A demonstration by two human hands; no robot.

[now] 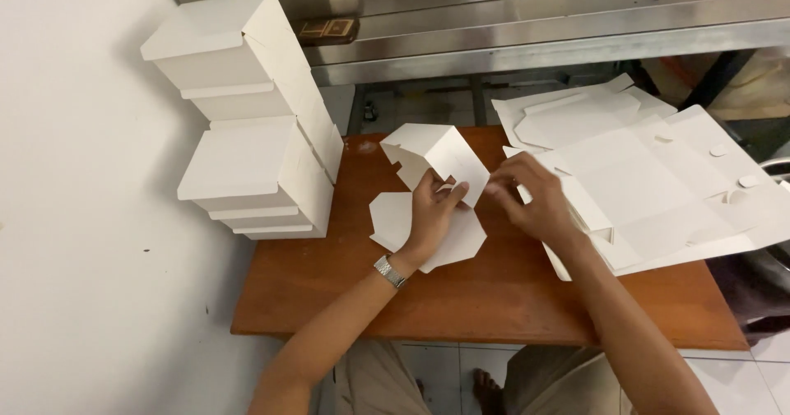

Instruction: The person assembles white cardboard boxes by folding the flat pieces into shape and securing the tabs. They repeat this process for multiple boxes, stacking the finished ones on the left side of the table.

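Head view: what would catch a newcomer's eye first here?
Both hands, left hand and right hand, meet mid-table on a half-folded white box. A tall stack of finished boxes stands at the table's left edge by the wall. Flat blanks spread over the right side of the wooden table.

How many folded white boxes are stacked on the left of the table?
6, possibly more hidden. Two on top at the back: box and box. Four in the front stack, from the big top one down to three thin edges near the table.
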